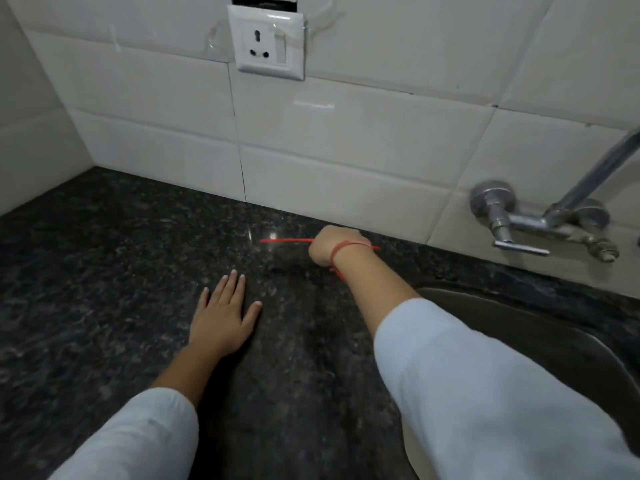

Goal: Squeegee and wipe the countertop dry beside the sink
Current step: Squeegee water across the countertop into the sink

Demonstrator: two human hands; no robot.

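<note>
The dark speckled granite countertop (104, 271) runs from the left wall to the sink. My right hand (329, 245) is curled round a red squeegee (287, 240) near the back wall; only its thin red blade edge shows to the left of the hand, and a bit of red below the wrist. The handle is hidden inside the fist. My left hand (223, 313) lies flat on the counter with straight, spread fingers, in front and to the left of the right hand.
A steel sink (540, 327) sits at the right, partly under my right sleeve. A chrome wall tap (519, 223) sticks out above it. White tiles form the back wall, with a white power socket (266, 43) high up.
</note>
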